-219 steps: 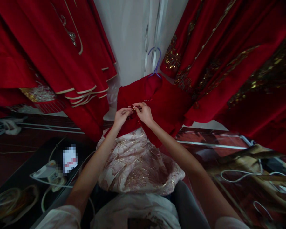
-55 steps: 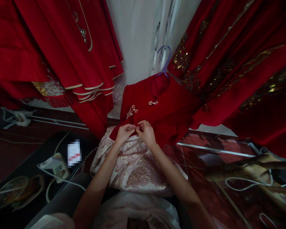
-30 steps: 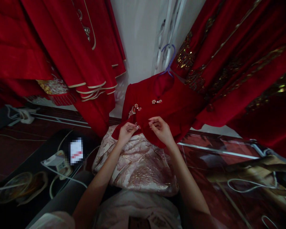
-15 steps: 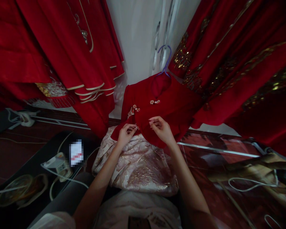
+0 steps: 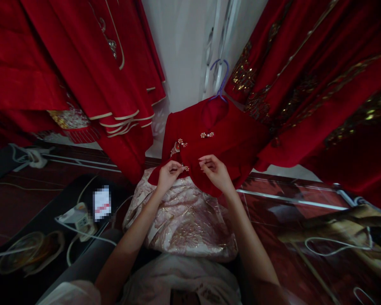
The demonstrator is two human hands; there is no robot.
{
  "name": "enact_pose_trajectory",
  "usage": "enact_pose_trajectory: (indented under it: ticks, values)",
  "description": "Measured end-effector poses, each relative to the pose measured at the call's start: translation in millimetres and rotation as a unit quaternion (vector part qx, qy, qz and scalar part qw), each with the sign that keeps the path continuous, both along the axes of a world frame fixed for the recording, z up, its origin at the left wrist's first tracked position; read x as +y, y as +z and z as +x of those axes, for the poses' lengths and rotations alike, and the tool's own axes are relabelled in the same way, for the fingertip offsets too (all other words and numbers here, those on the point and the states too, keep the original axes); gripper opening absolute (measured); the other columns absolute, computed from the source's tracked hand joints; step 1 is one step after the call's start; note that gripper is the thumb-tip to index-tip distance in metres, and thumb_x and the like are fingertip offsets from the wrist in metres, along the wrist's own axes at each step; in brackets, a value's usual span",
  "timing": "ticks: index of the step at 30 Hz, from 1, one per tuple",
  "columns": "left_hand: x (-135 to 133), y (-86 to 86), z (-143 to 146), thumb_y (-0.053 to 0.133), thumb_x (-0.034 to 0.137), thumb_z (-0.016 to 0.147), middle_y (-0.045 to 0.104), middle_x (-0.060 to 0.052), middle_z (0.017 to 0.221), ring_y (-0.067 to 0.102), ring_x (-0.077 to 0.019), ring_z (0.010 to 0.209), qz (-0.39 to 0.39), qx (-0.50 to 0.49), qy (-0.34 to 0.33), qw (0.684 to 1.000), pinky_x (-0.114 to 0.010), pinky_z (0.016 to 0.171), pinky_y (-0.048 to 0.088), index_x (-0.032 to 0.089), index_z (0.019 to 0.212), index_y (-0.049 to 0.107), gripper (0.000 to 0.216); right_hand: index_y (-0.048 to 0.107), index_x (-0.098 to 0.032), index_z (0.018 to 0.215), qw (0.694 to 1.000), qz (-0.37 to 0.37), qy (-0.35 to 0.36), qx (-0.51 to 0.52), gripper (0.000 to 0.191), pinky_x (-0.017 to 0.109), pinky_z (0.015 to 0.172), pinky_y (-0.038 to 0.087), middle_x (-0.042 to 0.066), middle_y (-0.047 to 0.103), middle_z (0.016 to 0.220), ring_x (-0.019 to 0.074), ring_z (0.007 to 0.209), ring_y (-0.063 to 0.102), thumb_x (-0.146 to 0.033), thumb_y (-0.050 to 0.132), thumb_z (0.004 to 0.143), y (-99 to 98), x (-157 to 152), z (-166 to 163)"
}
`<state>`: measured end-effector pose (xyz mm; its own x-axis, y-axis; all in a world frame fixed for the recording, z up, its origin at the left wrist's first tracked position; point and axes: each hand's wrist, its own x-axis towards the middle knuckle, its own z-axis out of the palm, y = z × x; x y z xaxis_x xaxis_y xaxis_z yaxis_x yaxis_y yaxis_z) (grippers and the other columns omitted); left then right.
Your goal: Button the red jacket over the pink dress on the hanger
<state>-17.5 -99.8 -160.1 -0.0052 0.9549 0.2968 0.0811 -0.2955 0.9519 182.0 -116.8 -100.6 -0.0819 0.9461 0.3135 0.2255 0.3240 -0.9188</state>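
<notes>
A red garment [image 5: 190, 123] hangs on a purple hanger [image 5: 221, 82], its lower part spread over a pale brocade cloth [image 5: 190, 220] with shiny metallic threads on my lap. Beaded floral clasps decorate it: one beaded clasp [image 5: 207, 135] near the neck, a larger beaded ornament [image 5: 178, 146] at left. My left hand [image 5: 169, 174] is closed in a pinch at a small beaded clasp [image 5: 186, 168] by the garment's lower edge. Over the red fabric to its right, my right hand [image 5: 215, 171] also pinches, fingertips together. Whatever lies between them is too small to make out.
Red garments with pale piping [image 5: 114, 76] hang at left, and red garments with gold beading [image 5: 305, 93] at right. On a dark surface at left lie a power strip [image 5: 82, 220], a blurred-out white item [image 5: 102, 203] and a round clear container [image 5: 20, 252]. White cables cross both sides.
My left hand has shifted slightly right and up, and the small clasp with it. My right hand stays almost where it was.
</notes>
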Motion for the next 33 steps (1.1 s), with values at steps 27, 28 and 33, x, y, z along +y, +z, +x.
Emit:
enact_pose_trajectory:
  ticks: [27, 28, 33]
  values:
    - [79, 83.7, -20, 0.044, 0.029, 0.095, 0.059, -0.007, 0.097, 0.053, -0.0196, 0.094, 0.278, 0.404, -0.034, 0.871, -0.036, 0.092, 0.041, 0.018, 0.103, 0.058, 0.02, 0.063, -0.02, 0.096, 1.0, 0.011, 0.0, -0.013, 0.021, 0.026, 0.066, 0.054, 0.005, 0.067, 0.088, 0.0135, 0.074, 0.063, -0.037, 0.059, 0.084, 2.4, 1, 11]
    - [79, 81.2, -18, 0.043, 0.028, 0.095, 0.059, -0.007, 0.096, 0.053, -0.0193, 0.093, 0.281, 0.396, -0.026, 0.874, -0.035, 0.091, 0.041, 0.018, 0.102, 0.058, 0.02, 0.063, -0.02, 0.096, 1.0, 0.011, 0.001, -0.013, 0.021, 0.025, 0.066, 0.053, 0.005, 0.067, 0.088, 0.0135, 0.074, 0.062, -0.037, 0.059, 0.084, 2.7, 1, 11]
    - [73, 64.1, -6, 0.045, 0.025, 0.093, 0.059, -0.007, 0.097, 0.054, -0.0199, 0.092, 0.27, 0.338, 0.06, 0.9, -0.033, 0.087, 0.042, 0.019, 0.102, 0.06, 0.018, 0.062, -0.02, 0.095, 1.0, 0.008, 0.001, -0.009, 0.02, 0.025, 0.065, 0.053, 0.005, 0.067, 0.086, 0.0137, 0.074, 0.062, -0.036, 0.059, 0.084, 2.8, 1, 10]
